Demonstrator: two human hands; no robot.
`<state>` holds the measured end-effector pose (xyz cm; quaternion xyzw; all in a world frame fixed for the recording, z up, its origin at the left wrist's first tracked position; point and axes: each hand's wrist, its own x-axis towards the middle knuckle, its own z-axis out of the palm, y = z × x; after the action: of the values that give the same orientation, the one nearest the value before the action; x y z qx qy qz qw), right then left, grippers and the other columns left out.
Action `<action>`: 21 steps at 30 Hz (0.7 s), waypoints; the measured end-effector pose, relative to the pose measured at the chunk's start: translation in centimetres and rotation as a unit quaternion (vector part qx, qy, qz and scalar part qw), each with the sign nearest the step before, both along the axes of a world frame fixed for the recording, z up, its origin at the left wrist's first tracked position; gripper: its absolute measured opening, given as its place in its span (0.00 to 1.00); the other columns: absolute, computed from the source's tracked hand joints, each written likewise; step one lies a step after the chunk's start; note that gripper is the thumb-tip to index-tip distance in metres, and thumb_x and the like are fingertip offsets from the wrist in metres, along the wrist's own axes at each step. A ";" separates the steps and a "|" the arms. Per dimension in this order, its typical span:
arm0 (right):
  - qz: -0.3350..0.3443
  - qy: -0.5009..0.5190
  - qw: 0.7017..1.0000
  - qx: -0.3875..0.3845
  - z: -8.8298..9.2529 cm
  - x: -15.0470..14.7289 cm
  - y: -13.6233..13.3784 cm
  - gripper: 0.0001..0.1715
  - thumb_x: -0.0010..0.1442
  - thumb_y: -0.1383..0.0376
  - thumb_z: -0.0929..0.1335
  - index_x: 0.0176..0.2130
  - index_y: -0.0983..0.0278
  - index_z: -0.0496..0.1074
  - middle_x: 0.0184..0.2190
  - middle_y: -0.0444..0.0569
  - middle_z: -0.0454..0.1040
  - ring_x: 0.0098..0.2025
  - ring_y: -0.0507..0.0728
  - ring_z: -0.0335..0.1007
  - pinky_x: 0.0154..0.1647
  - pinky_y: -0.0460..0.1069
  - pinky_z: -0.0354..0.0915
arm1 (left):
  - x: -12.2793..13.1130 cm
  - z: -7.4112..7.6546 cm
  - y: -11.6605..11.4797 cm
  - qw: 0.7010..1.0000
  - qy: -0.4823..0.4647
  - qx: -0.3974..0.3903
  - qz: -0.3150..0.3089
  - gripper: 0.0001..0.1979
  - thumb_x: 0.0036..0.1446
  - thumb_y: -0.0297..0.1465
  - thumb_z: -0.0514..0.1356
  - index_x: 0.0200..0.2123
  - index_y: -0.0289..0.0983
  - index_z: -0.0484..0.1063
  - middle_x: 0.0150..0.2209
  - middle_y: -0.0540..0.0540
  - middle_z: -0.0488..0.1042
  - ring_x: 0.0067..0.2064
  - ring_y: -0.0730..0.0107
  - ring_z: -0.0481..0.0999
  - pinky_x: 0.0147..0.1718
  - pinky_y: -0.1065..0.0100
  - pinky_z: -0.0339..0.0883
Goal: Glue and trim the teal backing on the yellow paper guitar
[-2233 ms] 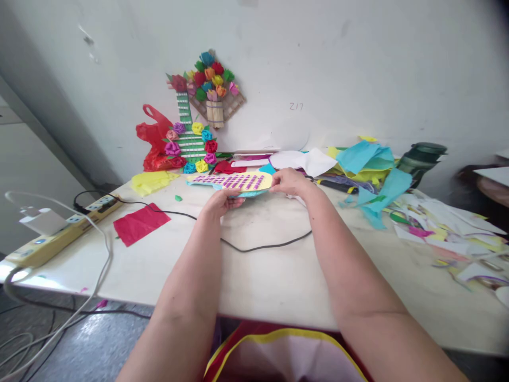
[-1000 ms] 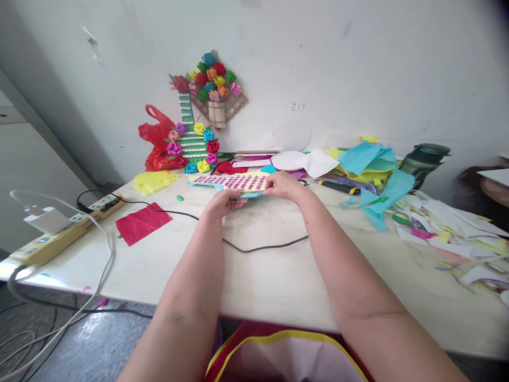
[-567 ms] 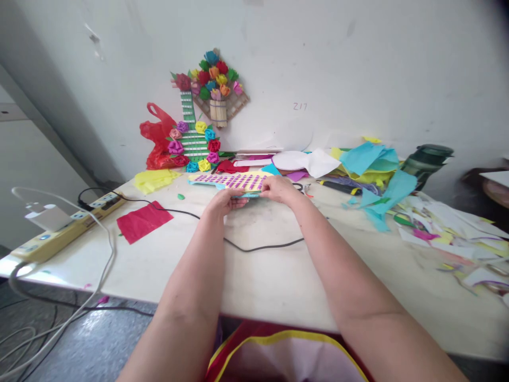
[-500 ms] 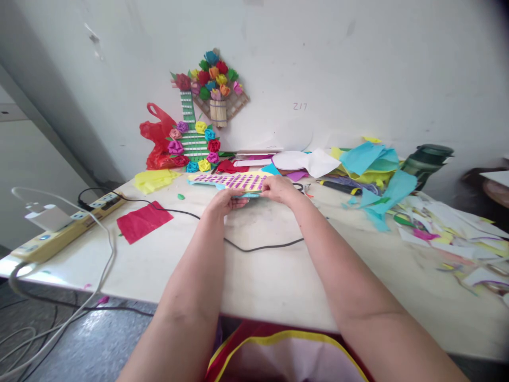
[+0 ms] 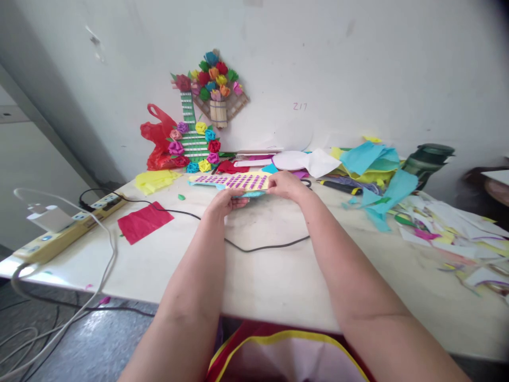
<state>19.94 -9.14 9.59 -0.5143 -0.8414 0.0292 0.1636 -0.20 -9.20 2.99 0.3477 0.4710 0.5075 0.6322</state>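
Between my hands is a flat, guitar-shaped paper craft (image 5: 246, 182), yellow with purple strips across it and light blue along its near edge. Its narrow end points left. My left hand (image 5: 227, 202) grips the near edge, fingers underneath and thumb on top. At the right end, my right hand (image 5: 284, 185) pinches the rim with fingers pressed together. Part of the craft's right end is hidden behind that hand. Close beyond it lie red paper (image 5: 233, 167) and a white paper shape (image 5: 290, 160).
A black cable (image 5: 254, 249) crosses the table in front of me. On the left are a power strip (image 5: 79, 223), red crepe paper (image 5: 145, 222) and yellow paper (image 5: 156, 181). A flower-decorated craft (image 5: 194, 138) leans at the wall. A box cutter (image 5: 340, 187), scraps and a dark bottle (image 5: 427, 162) are right.
My right hand has shifted slightly right and up along the craft's edge, still pinching. My left hand stays nearly in place, holding the craft.
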 end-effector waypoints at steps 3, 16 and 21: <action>0.082 0.062 0.989 -0.103 0.3 0.1 -0.2 0.04 0.47 0.67 0.70 0.26 0.66 0.73 0.24 0.44 0.71 0.25 0.49 0.63 0.26 0.44 0.56 | 0.0 0.0 0.1 1.000 0.004 0.004 -0.002 0.09 0.48 0.20 0.56 0.35 0.28 0.69 0.23 0.41 0.75 0.23 0.66 0.76 0.24 0.70 0.72; 0.095 0.046 0.974 -0.199 -4.2 -4.3 -0.9 0.12 0.48 0.61 0.69 0.19 0.65 0.69 0.17 0.43 0.66 0.21 0.49 0.59 0.21 0.45 0.51 | 0.6 -0.9 0.6 0.998 -0.019 0.051 0.028 0.12 0.46 0.18 0.56 0.37 0.28 0.70 0.22 0.43 0.74 0.25 0.65 0.77 0.26 0.68 0.73; -0.013 0.295 0.859 -0.418 -4.4 -3.9 0.0 0.17 0.58 0.62 0.61 0.20 0.66 0.63 0.14 0.46 0.65 0.14 0.46 0.51 0.14 0.43 0.45 | 0.6 -1.0 0.8 0.998 -0.024 0.054 0.032 0.11 0.47 0.19 0.56 0.36 0.27 0.71 0.23 0.42 0.74 0.25 0.65 0.77 0.25 0.68 0.73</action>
<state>16.03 -9.12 5.19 -0.5122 -0.6562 0.5260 0.1744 0.41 -8.45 2.01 0.3541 0.4381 0.5606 0.6070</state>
